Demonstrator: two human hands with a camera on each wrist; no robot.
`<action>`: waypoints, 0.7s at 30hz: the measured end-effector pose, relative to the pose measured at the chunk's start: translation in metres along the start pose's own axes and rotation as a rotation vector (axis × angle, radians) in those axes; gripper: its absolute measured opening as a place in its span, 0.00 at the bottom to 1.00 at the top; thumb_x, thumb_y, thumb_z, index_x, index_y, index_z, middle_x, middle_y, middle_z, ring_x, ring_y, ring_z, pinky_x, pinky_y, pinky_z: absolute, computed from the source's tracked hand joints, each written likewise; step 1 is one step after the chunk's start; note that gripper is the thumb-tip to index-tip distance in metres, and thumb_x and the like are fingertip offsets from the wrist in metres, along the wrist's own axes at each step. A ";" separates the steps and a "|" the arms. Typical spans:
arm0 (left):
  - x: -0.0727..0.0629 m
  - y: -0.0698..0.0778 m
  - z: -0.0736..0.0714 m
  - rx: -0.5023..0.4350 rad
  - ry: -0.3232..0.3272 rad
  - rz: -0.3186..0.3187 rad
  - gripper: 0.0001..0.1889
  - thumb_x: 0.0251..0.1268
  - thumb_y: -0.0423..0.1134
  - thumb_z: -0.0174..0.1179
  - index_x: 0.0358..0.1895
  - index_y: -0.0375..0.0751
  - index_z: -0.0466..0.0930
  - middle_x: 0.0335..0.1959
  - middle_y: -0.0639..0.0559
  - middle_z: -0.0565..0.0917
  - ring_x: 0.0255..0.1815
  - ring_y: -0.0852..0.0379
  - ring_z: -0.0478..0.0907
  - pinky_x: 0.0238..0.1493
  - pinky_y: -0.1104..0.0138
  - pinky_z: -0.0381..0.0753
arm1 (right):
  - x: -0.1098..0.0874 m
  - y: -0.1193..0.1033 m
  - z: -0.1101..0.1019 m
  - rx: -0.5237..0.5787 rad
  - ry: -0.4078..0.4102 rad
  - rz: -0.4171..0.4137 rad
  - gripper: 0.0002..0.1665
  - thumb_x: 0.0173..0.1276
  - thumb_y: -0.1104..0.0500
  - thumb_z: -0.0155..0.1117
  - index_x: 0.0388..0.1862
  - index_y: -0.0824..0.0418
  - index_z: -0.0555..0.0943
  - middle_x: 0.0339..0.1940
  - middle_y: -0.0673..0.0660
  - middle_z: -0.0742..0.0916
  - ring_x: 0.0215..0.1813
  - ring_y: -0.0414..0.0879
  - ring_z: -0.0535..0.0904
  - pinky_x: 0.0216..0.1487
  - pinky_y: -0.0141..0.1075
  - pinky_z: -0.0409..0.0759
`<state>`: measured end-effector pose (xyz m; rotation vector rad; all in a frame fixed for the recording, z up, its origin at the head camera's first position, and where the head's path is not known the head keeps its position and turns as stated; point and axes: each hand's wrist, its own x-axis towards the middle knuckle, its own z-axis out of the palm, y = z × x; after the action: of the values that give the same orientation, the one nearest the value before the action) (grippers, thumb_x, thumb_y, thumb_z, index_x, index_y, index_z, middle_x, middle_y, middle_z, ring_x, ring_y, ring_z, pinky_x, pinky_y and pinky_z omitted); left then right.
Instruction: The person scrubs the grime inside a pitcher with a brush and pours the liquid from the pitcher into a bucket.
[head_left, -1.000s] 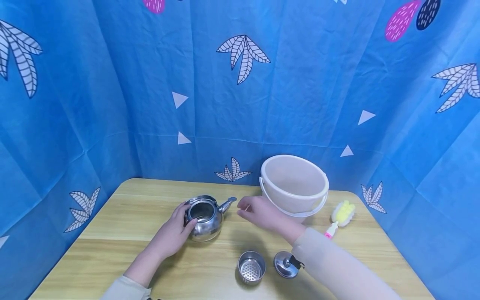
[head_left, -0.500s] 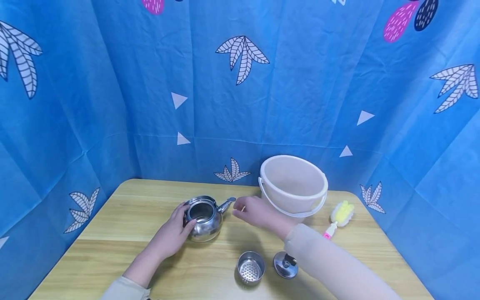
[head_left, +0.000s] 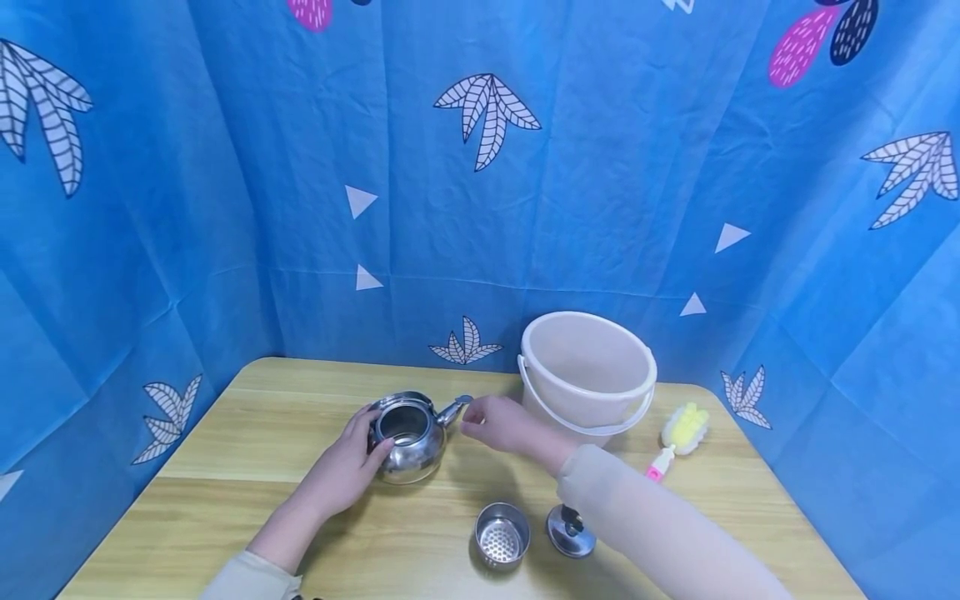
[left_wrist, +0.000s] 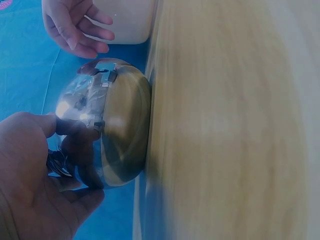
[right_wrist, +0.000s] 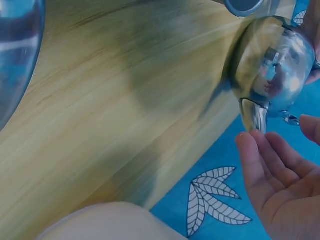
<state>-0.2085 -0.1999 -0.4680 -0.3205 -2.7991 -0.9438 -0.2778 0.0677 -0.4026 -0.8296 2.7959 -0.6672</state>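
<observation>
On the table stands a shiny steel teapot [head_left: 411, 460], lidless, its spout [head_left: 452, 410] pointing right. My left hand [head_left: 341, 467] grips the pot's left side, thumb and fingers spread round its body, as the left wrist view also shows. Beside the spout tip hovers my right hand [head_left: 501, 422], fingers loosely bent and holding nothing. In the right wrist view its fingertips [right_wrist: 245, 140] overlap the spout tip; whether they touch it, I cannot tell. Nearer to me lie a perforated steel strainer [head_left: 502, 537] and, partly behind the right forearm, the lid [head_left: 572, 542] with its black knob.
Behind the right hand stands a white bucket [head_left: 588, 407] with its handle hanging down in front. To its right lies a sponge brush [head_left: 684, 429] with a pink and white handle. Blue patterned cloth [head_left: 480, 225] walls in the wooden table [head_left: 300, 400] at the back and sides.
My right hand has moved slightly left, up to the spout tip. The left hand and the teapot have stayed in place.
</observation>
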 end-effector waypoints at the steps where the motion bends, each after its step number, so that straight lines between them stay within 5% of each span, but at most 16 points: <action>1: 0.000 0.000 0.000 -0.001 0.002 0.002 0.40 0.78 0.61 0.42 0.75 0.28 0.55 0.77 0.28 0.54 0.71 0.30 0.63 0.70 0.41 0.64 | 0.001 0.000 0.001 0.001 -0.004 0.000 0.13 0.71 0.51 0.64 0.45 0.60 0.85 0.42 0.53 0.89 0.44 0.47 0.84 0.50 0.40 0.83; 10: 0.001 -0.001 0.002 -0.004 0.017 0.020 0.39 0.79 0.59 0.44 0.74 0.27 0.56 0.76 0.28 0.56 0.71 0.30 0.64 0.70 0.41 0.64 | 0.008 0.002 0.006 0.089 -0.042 0.062 0.25 0.73 0.49 0.61 0.57 0.67 0.82 0.50 0.61 0.88 0.49 0.54 0.85 0.56 0.46 0.82; 21: 0.000 -0.001 0.000 -0.003 0.000 0.009 0.40 0.78 0.62 0.42 0.75 0.28 0.55 0.77 0.28 0.55 0.71 0.31 0.64 0.70 0.41 0.64 | 0.014 0.003 0.015 0.121 -0.031 0.048 0.17 0.72 0.51 0.63 0.43 0.64 0.85 0.29 0.53 0.84 0.33 0.46 0.78 0.37 0.38 0.80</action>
<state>-0.2089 -0.2008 -0.4692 -0.3331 -2.7946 -0.9466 -0.2874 0.0567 -0.4181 -0.7412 2.7075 -0.7986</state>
